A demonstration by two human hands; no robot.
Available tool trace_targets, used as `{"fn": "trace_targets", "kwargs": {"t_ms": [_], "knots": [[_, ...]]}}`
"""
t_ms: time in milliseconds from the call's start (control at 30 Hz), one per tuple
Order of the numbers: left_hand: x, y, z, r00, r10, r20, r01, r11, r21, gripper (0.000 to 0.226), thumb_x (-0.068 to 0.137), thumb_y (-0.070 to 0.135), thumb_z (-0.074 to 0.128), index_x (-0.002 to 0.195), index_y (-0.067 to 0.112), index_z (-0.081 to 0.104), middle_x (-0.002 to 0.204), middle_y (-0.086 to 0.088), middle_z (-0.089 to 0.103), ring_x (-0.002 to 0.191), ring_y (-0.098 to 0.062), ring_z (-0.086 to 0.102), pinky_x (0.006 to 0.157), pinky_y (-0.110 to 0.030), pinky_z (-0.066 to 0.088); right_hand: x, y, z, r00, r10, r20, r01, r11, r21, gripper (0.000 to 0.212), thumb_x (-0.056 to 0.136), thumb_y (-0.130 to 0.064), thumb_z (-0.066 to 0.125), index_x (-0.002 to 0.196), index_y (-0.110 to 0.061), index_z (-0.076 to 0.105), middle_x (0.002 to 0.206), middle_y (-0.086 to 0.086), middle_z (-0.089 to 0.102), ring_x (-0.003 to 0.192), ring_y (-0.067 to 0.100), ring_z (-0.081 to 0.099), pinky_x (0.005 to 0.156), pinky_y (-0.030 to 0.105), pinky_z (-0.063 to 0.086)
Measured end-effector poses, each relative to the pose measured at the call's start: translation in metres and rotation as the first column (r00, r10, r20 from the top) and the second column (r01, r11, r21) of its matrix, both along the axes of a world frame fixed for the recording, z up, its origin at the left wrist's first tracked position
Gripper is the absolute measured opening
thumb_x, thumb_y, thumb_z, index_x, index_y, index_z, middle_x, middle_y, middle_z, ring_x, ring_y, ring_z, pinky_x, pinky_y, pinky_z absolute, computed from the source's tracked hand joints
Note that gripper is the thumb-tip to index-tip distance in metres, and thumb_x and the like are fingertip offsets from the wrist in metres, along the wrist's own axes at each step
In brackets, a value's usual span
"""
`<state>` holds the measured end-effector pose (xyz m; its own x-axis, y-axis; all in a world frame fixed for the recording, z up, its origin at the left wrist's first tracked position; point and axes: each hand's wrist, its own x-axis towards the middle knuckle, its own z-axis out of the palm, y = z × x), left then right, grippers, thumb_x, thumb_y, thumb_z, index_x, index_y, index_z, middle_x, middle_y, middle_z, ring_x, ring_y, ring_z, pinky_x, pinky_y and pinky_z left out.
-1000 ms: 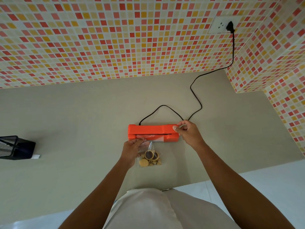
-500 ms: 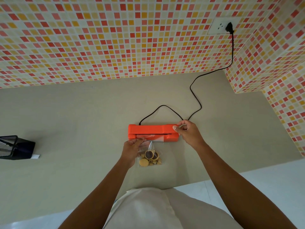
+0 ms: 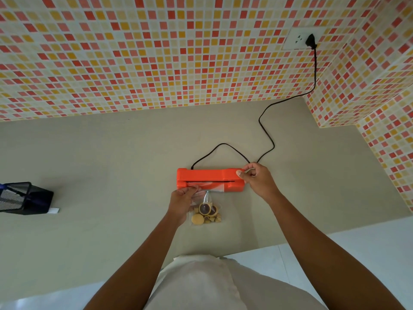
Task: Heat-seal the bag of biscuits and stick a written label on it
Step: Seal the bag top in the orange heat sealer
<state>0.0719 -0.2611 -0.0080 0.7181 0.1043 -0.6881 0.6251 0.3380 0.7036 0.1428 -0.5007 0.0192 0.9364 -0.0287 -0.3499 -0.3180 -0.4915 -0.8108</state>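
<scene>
An orange heat sealer (image 3: 207, 176) lies across the middle of the beige counter. A clear plastic bag of biscuits (image 3: 206, 214) lies in front of it, and the bag's top edge is inside the sealer's slot. My left hand (image 3: 182, 200) pinches the bag's upper left corner just below the slot. My right hand (image 3: 257, 179) grips the sealer's right end, thumb on top. No label is in view.
The sealer's black cord (image 3: 268, 139) loops behind it and runs up to a wall socket (image 3: 300, 39) at the upper right. A black mesh holder (image 3: 21, 198) with a white slip (image 3: 53, 210) beside it stands at the counter's left edge. A tiled pillar (image 3: 368, 86) bounds the right side.
Almost nothing has moved. Both hands keep their hold on the bag and the sealer's right end; the bag stays in the slot.
</scene>
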Motion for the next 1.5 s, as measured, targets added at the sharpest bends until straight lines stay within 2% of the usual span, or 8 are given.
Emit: {"fn": "trace_targets", "kwargs": {"t_ms": [233,367,467,800,1033,1267,1400,1500], "knots": [[-0.001,0.001,0.0,1.0,0.001,0.003,-0.001,1.0,-0.001,0.011,0.092,0.017,0.064,0.088,0.008,0.07,0.075,-0.002,0.072,0.067,-0.015,0.068,0.051,-0.026,0.053,-0.002,0.003,0.016,1.0,-0.007,0.029,0.007,1.0,0.003,0.027,0.084,-0.031,0.078,0.098,-0.011,0.064,0.07,0.002,0.068,0.062,0.011,0.064,0.063,0.024,0.045],[0.001,0.0,-0.001,1.0,-0.008,0.006,0.008,1.0,0.009,0.012,0.093,0.018,0.063,0.088,0.009,0.07,0.081,-0.005,0.073,0.073,-0.018,0.069,0.053,-0.027,0.054,0.001,0.008,0.036,0.998,-0.005,0.066,0.003,1.0,0.027,0.024,0.084,-0.031,0.077,0.096,-0.014,0.065,0.071,0.005,0.07,0.058,0.006,0.062,0.057,0.015,0.044],[0.001,0.001,-0.004,1.0,-0.016,0.006,0.016,1.0,0.013,0.015,0.093,0.02,0.063,0.092,0.007,0.069,0.085,-0.007,0.072,0.074,-0.019,0.069,0.054,-0.028,0.052,0.002,0.015,0.053,0.994,0.02,0.105,-0.025,0.999,0.046,0.024,0.084,-0.033,0.077,0.095,-0.016,0.065,0.068,0.004,0.068,0.055,0.003,0.06,0.06,0.02,0.046],[0.002,0.002,-0.013,1.0,-0.007,0.0,0.007,1.0,0.012,0.018,0.091,0.02,0.065,0.096,0.004,0.072,0.094,-0.014,0.074,0.085,-0.028,0.07,0.067,-0.035,0.055,0.003,0.054,0.111,0.946,0.222,0.237,-0.253,0.961,0.109,0.017,0.089,-0.033,0.072,0.1,-0.021,0.067,0.065,-0.005,0.067,0.066,0.014,0.063,0.071,0.032,0.052],[0.002,0.003,-0.022,1.0,-0.012,-0.001,0.012,1.0,0.02,0.022,0.09,0.023,0.066,0.1,0.005,0.072,0.101,-0.015,0.074,0.095,-0.03,0.07,0.071,-0.037,0.055,0.007,0.079,0.125,0.912,0.33,0.243,-0.378,0.906,0.189,0.017,0.094,-0.015,0.064,0.11,-0.015,0.068,0.074,-0.002,0.067,0.065,0.005,0.059,0.067,0.021,0.045],[0.004,0.004,-0.024,1.0,-0.021,-0.01,0.022,0.999,0.026,0.022,0.089,0.024,0.067,0.101,0.007,0.073,0.101,-0.013,0.075,0.097,-0.029,0.069,0.079,-0.043,0.056,0.012,0.108,0.131,0.86,0.407,0.309,-0.465,0.873,0.144,0.021,0.093,-0.024,0.067,0.114,-0.023,0.069,0.085,0.007,0.07,0.076,0.04,0.062,0.074,0.044,0.054],[0.004,0.004,-0.024,1.0,-0.028,-0.005,0.028,1.0,0.015,0.023,0.09,0.024,0.066,0.103,0.007,0.072,0.102,-0.012,0.075,0.099,-0.029,0.069,0.076,-0.041,0.056,0.016,0.123,0.132,0.844,0.435,0.315,-0.492,0.861,0.128,0.023,0.092,-0.026,0.069,0.115,-0.023,0.07,0.081,0.005,0.069,0.064,0.013,0.058,0.065,0.027,0.048],[0.004,0.004,-0.024,1.0,-0.029,-0.004,0.029,1.0,0.013,0.024,0.09,0.023,0.066,0.104,0.005,0.071,0.103,-0.013,0.075,0.099,-0.03,0.069,0.082,-0.044,0.056,0.018,0.134,0.132,0.834,0.459,0.307,-0.508,0.856,0.1,0.025,0.092,-0.029,0.069,0.116,-0.025,0.07,0.077,-0.002,0.066,0.065,0.002,0.057,0.07,0.022,0.048]]}}
